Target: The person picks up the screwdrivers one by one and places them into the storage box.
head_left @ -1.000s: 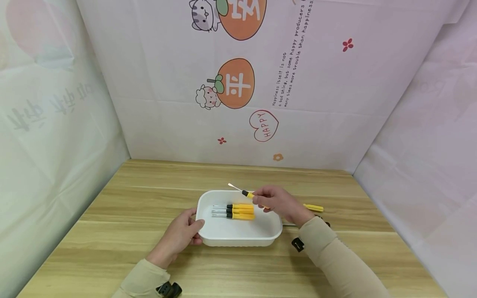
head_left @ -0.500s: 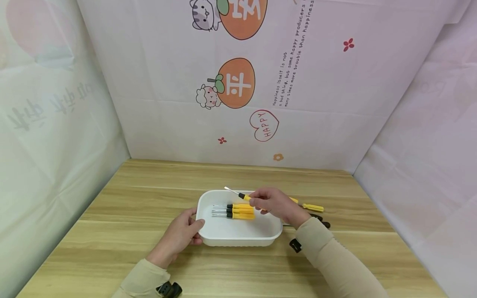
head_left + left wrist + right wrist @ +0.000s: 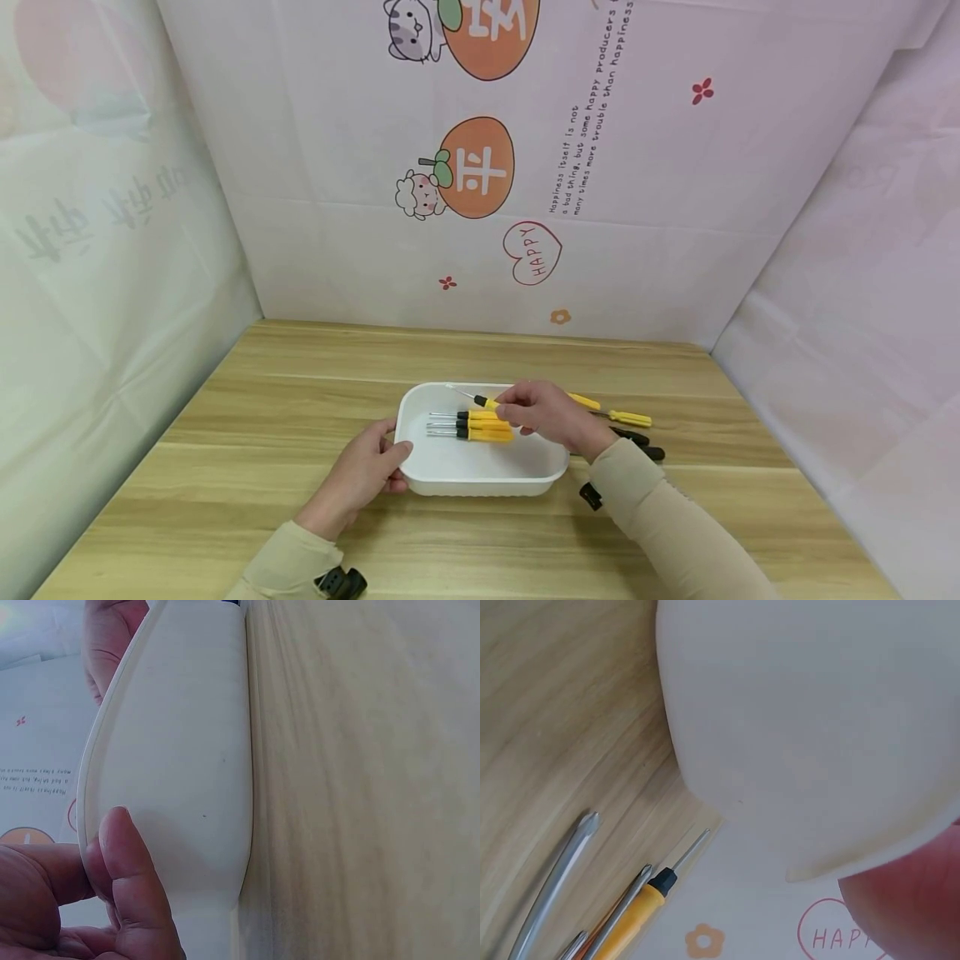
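My left hand [image 3: 365, 471] grips the left end of a white plastic tray [image 3: 435, 468], thumb over the rim and fingers outside; the left wrist view shows this hand [image 3: 131, 892] at the tray wall [image 3: 172, 735]. Low over the tray's far half, my right hand [image 3: 543, 412] pinches a small screwdriver [image 3: 481, 402] by its yellow handle. Its black collar and thin shaft point left, tip near the far rim. Below it, three matching screwdrivers [image 3: 487, 435] lie side by side on the tray floor, shafts leftward. The right wrist view shows only part of the right hand [image 3: 911, 900].
Right of the tray, partly behind my right arm, lie a yellow-handled screwdriver [image 3: 630, 418], another yellow handle [image 3: 584, 401] and black-handled tools [image 3: 651, 452]. Metal shafts [image 3: 551, 889] show there in the right wrist view. A printed white sheet [image 3: 337, 250] stands behind the wooden table [image 3: 300, 400].
My right hand has moved slightly left and down with the screwdriver, lowering it toward the three in the tray. More tools show on the right. The left hand and tray stay put.
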The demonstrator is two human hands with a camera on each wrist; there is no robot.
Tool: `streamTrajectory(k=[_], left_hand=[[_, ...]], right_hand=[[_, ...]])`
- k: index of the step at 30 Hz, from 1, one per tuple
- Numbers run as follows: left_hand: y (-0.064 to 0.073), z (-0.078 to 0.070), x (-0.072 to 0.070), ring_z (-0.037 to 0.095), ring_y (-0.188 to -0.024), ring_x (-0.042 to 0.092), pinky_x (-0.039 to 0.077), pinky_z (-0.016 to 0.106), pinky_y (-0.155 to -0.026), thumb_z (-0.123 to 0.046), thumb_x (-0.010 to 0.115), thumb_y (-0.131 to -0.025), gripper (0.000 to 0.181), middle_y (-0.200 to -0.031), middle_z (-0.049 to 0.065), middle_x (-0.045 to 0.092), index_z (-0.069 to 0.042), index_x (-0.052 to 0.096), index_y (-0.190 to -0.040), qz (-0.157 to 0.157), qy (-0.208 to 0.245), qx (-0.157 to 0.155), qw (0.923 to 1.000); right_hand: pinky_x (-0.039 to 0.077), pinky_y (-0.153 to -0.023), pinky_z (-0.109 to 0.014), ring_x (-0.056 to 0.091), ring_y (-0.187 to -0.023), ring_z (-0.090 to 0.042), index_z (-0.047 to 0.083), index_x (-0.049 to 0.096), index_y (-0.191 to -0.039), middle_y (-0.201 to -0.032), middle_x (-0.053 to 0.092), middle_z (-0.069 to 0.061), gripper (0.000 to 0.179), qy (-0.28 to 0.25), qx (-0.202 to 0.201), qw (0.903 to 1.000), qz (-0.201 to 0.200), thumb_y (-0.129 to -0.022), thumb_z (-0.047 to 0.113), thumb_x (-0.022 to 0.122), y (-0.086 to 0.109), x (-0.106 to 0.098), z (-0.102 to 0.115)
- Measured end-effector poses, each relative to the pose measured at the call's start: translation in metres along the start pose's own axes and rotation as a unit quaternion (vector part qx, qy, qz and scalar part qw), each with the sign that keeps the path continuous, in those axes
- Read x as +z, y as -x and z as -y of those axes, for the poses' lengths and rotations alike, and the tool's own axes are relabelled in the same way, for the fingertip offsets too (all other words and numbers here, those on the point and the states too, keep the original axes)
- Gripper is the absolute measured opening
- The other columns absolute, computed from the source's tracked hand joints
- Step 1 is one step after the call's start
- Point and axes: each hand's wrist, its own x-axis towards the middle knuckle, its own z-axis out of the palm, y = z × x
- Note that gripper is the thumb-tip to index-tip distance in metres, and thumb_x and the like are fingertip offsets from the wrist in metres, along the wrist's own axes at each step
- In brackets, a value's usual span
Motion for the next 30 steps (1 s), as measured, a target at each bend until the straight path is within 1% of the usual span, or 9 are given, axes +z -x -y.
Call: streamTrajectory(k=[5,9,16,24,30], left_hand=[[0.000,0.000,0.000,0.020,-0.072,0.061,0.060,0.027,-0.059,-0.013,0.061,-0.103,0.056,-0.096,0.017,0.057,0.001,0.043,-0.154,-0.001,0.000,0.000,1.0000],[0.000,-0.001,0.000,0.020,-0.072,0.061,0.060,0.027,-0.059,-0.013,0.061,-0.103,0.056,-0.097,0.018,0.058,0.001,0.043,-0.155,0.000,-0.003,0.001,1.0000],[0.000,-0.001,0.000,0.020,-0.072,0.062,0.060,0.027,-0.060,-0.013,0.061,-0.103,0.056,-0.097,0.018,0.058,0.002,0.043,-0.154,0.001,-0.001,0.003,1.0000],[0.000,-0.001,0.001,0.020,-0.072,0.062,0.060,0.028,-0.060,-0.012,0.061,-0.103,0.055,-0.095,0.017,0.058,0.001,0.044,-0.154,0.000,-0.005,0.003,1.0000],[0.000,-0.001,0.001,0.020,-0.071,0.062,0.060,0.028,-0.059,-0.013,0.061,-0.103,0.055,-0.094,0.016,0.057,0.001,0.045,-0.153,-0.001,-0.006,0.001,1.0000]], right_hand=[[0.059,-0.087,-0.036,0.065,-0.098,-0.027,0.017,0.075,-0.120,-0.112,0.071,-0.007,0.026,0.019,0.003,0.9998,-0.004,-0.100,0.033,0.071,0.000,0.004,0.001],[0.059,-0.085,-0.035,0.065,-0.097,-0.027,0.016,0.075,-0.120,-0.111,0.071,-0.008,0.026,0.028,-0.001,0.9996,-0.001,-0.101,0.033,0.071,-0.001,0.005,0.001],[0.060,-0.084,-0.034,0.064,-0.096,-0.024,0.017,0.076,-0.116,-0.108,0.069,0.000,0.022,0.040,-0.010,0.9992,0.003,-0.101,0.031,0.071,-0.003,0.009,-0.001],[0.058,-0.080,-0.033,0.064,-0.094,-0.025,0.017,0.075,-0.114,-0.105,0.069,0.000,0.020,0.051,-0.014,0.9985,0.011,-0.100,0.031,0.071,-0.003,0.014,0.000],[0.058,-0.078,-0.032,0.064,-0.091,-0.023,0.018,0.076,-0.110,-0.104,0.070,0.001,0.016,0.057,-0.015,0.9981,0.017,-0.100,0.029,0.072,-0.004,0.016,0.001]])
